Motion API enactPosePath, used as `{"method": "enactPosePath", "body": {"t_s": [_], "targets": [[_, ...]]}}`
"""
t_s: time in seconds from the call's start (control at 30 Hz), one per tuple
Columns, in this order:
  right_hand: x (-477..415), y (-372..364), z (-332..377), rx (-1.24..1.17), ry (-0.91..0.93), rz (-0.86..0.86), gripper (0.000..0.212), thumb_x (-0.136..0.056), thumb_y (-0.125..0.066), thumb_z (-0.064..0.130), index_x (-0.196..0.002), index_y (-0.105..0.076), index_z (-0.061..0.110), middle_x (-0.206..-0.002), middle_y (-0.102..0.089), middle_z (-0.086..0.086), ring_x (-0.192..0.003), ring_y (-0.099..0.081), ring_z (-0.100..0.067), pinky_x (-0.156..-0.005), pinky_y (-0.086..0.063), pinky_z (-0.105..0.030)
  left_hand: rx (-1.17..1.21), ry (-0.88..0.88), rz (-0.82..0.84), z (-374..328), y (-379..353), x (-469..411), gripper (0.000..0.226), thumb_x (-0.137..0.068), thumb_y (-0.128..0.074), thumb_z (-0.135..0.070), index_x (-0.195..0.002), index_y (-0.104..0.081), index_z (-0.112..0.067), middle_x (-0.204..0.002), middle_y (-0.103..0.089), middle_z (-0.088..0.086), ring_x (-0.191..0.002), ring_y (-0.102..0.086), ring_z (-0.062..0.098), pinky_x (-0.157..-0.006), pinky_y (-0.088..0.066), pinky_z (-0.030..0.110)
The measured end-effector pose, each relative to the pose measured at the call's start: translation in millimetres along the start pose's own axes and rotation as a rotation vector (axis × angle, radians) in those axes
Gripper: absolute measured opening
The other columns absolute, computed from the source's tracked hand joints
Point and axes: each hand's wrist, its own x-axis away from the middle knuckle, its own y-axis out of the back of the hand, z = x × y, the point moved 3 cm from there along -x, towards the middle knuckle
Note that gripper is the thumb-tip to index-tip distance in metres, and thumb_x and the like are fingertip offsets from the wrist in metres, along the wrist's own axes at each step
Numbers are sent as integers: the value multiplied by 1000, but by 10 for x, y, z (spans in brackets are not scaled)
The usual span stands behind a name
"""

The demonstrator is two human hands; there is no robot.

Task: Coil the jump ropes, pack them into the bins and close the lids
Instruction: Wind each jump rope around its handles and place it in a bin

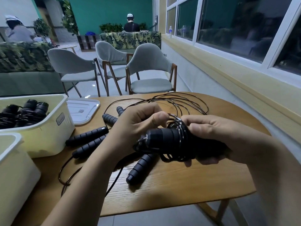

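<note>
Above the middle of the wooden table (179,181) I hold a black jump rope bundle (167,141), its handles wrapped in thin dark cord. My right hand (210,136) grips the bundle from the right and below. My left hand (138,124) pinches the cord at the bundle's top. Loose cord (187,103) loops across the far side of the table. Several other black foam handles (88,136) lie on the table to the left, and one handle (140,168) lies under my hands. A cream bin (53,128) at the left holds coiled ropes (22,115).
A second cream bin (14,168) stands at the near left edge. A clear lid (83,110) lies flat behind the first bin. Three grey chairs (146,70) stand beyond the table. A window wall runs along the right. Two people sit far back.
</note>
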Motion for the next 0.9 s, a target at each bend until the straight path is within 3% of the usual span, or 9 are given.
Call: {"method": "enactPosePath", "body": {"t_s": [0.1, 0.17, 0.2, 0.27, 0.3, 0.5, 0.63, 0.8, 0.9], "targets": [[-140, 21, 123, -86, 14, -18, 127, -61, -92, 68, -143, -38, -12, -85, -72, -29, -45, -56, -20, -40, -41, -23, -225, 139, 18, 83, -18, -29, 36, -106, -59, -9, -72, -57, -20, -60, -61, -13, -59, -57, -1, -62, -42, 9], [-206, 30, 199, -122, 71, 14, 145, -50, -96, 69, -145, -30, -18, -77, -75, -16, -42, -60, -13, -38, -43, -20, -295, 257, 12, 170, -58, -26, 45, -101, -58, -5, -64, -53, -31, -53, -55, -10, -53, -52, 4, -64, -47, 22], [-206, 20, 223, -151, 152, 53, 127, -62, -92, 66, -144, -36, -14, -80, -75, -16, -44, -60, -11, -38, -42, -20, -220, 248, -21, 186, -86, -38, 42, -98, -54, -12, -61, -56, -32, -53, -50, -9, -52, -46, 9, -60, -45, 29], [-114, 50, 214, -268, 327, 18, 76, -90, -75, 53, -135, -53, -4, -93, -66, -30, -51, -58, -15, -42, -35, -29, -162, 170, -30, 160, -135, -30, 38, -102, -49, -30, -68, -63, -39, -55, -44, -10, -51, -38, 8, -53, -34, 26], [-50, 72, 200, -312, 370, -26, 65, -95, -68, 48, -131, -55, -5, -96, -60, -35, -53, -55, -17, -44, -32, -32, -192, 136, -6, 147, -167, -21, 35, -107, -47, -38, -77, -65, -38, -57, -43, -10, -51, -39, 7, -51, -32, 26], [-3, 155, 186, -247, 433, -343, 49, -100, -44, 36, -126, -55, -4, -99, -66, -32, -56, -44, -23, -52, -38, -26, -332, 98, 73, 195, -305, -33, 27, -113, -48, -38, -98, -65, -24, -63, -45, -13, -58, -42, 5, -59, -34, 26], [25, 190, 135, -45, 392, -616, 40, -100, -54, 36, -121, -55, 2, -102, -74, -26, -62, -48, -25, -52, -35, -29, -393, 105, 100, 213, -330, -45, 25, -112, -49, -38, -100, -66, -25, -65, -52, -17, -60, -47, 4, -60, -39, 29], [40, 221, 109, 236, 285, -823, 33, -95, -68, 47, -116, -61, 23, -95, -79, -15, -63, -57, -21, -59, -46, -37, -515, 87, 113, 204, -345, -44, 23, -110, -55, -37, -100, -69, -23, -75, -62, -20, -74, -59, -1, -63, -40, 18], [59, 267, 70, 413, 221, -949, 28, -98, -70, 53, -113, -61, 32, -85, -77, -1, -65, -61, -16, -64, -50, -41, -568, 81, 134, 204, -347, -42, 28, -108, -56, -43, -98, -67, -19, -80, -66, -8, -75, -61, 8, -69, -49, 33]]}}
